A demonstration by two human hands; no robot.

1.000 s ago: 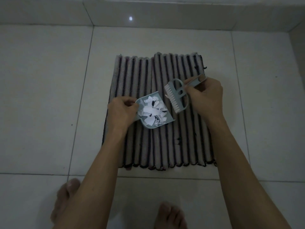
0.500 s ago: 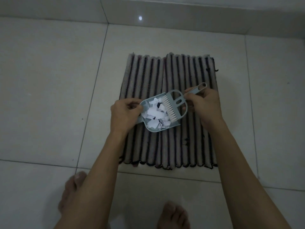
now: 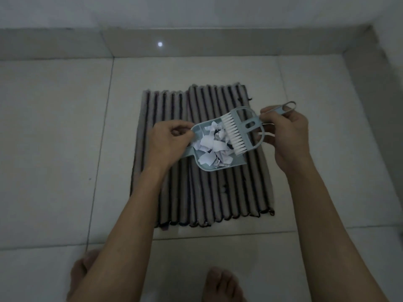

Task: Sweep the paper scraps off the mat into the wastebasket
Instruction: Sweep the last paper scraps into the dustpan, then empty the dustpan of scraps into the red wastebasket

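Note:
A striped ribbed mat (image 3: 218,192) lies on the tiled floor. Above its middle my left hand (image 3: 168,144) grips the handle of a pale blue dustpan (image 3: 218,167). The pan holds a heap of white paper scraps (image 3: 212,147). My right hand (image 3: 285,136) grips the handle of a matching blue hand brush (image 3: 250,124). Its white bristles (image 3: 233,132) rest over the pan's right side, against the scraps. No wastebasket is in view.
Pale floor tiles (image 3: 54,149) surround the mat. A raised tiled step or wall base (image 3: 196,40) runs along the back and a wall edge (image 3: 375,83) down the right. My two bare feet (image 3: 222,284) stand at the bottom edge.
The brush has swung from beside the dustpan to lie over its mouth on the scraps. Both hands and the pan have shifted slightly right, and the pan looks lifted off the mat.

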